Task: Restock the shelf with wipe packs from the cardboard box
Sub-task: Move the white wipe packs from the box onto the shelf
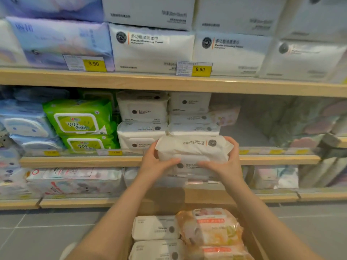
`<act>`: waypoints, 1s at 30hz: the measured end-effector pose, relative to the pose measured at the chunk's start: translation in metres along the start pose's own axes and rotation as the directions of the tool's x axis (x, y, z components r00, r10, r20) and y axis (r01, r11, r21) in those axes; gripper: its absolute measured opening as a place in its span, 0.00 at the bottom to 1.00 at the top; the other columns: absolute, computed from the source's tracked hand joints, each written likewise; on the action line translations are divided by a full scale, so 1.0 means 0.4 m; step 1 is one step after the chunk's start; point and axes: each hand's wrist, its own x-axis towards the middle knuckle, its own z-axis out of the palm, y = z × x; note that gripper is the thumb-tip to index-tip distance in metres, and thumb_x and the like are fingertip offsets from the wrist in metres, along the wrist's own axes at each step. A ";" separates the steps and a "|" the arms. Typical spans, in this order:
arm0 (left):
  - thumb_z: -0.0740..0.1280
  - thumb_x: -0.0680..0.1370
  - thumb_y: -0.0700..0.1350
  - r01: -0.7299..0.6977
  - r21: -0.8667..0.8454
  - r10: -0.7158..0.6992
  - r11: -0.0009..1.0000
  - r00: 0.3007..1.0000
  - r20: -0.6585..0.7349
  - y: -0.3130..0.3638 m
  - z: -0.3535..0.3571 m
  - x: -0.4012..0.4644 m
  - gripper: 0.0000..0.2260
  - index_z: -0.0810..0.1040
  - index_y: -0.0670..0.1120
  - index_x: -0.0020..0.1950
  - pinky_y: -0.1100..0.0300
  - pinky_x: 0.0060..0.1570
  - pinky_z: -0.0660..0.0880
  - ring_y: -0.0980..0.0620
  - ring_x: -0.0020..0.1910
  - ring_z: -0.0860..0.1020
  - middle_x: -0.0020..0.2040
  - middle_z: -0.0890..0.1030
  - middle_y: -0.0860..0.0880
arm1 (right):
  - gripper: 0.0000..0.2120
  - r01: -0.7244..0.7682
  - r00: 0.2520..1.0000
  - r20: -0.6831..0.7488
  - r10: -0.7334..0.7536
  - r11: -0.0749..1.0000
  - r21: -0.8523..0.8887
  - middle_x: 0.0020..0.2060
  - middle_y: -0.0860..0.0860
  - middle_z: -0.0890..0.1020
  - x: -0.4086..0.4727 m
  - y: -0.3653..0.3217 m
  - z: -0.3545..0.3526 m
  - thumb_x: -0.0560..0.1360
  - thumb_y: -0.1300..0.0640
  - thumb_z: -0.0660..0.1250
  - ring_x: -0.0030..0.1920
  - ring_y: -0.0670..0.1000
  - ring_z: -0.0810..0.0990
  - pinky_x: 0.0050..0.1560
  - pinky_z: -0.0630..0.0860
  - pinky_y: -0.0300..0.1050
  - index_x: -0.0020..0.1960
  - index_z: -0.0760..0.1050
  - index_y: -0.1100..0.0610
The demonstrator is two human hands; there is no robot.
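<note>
Head view: a soft white plastic-wrapped wipe pack (193, 151) is held at the middle wooden shelf's (78, 161) front edge, clasped at both ends by left hand (155, 162) and right hand (228, 164). Judged light, pliable, slippery; end-hold is advised. Further packs remain in the cardboard box (249, 239).

**Where things are on and below the shelf**

The held wipe pack (193, 150) is between the left hand (155, 164) and the right hand (227, 164), in front of the middle shelf (78, 161). Behind it two stacks of wipe packs (142, 119) stand side by side. Left of them are two stacked packs (80, 124). Below, the cardboard box (251, 241) holds more packs (155, 228).
</note>
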 end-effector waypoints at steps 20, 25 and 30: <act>0.74 0.65 0.61 -0.207 0.393 0.263 0.896 0.960 -0.093 0.060 0.051 0.314 0.44 0.57 0.52 0.74 0.54 0.58 0.72 0.48 0.64 0.72 0.65 0.73 0.47 | 0.46 0.260 0.952 0.031 -0.306 0.746 -0.613 0.70 0.54 0.63 0.351 0.027 0.002 0.64 0.47 0.77 0.69 0.54 0.60 0.67 0.62 0.54 0.74 0.55 0.47; 0.49 0.77 0.66 -0.067 0.969 0.232 0.239 0.973 0.010 -0.054 -0.081 0.285 0.30 0.56 0.53 0.75 0.36 0.69 0.52 0.45 0.74 0.56 0.76 0.59 0.46 | 0.41 0.475 0.812 0.385 -0.439 0.114 -0.873 0.67 0.52 0.71 0.322 0.033 0.075 0.62 0.43 0.76 0.68 0.61 0.66 0.58 0.59 0.76 0.70 0.61 0.44; 0.49 0.81 0.57 -0.139 0.970 0.258 0.200 0.963 0.085 -0.102 -0.106 0.291 0.23 0.53 0.58 0.76 0.33 0.68 0.45 0.47 0.76 0.52 0.77 0.55 0.49 | 0.38 0.408 0.874 0.349 -0.339 0.117 -0.906 0.67 0.52 0.71 0.379 0.046 0.106 0.66 0.48 0.74 0.68 0.61 0.64 0.56 0.61 0.77 0.71 0.60 0.43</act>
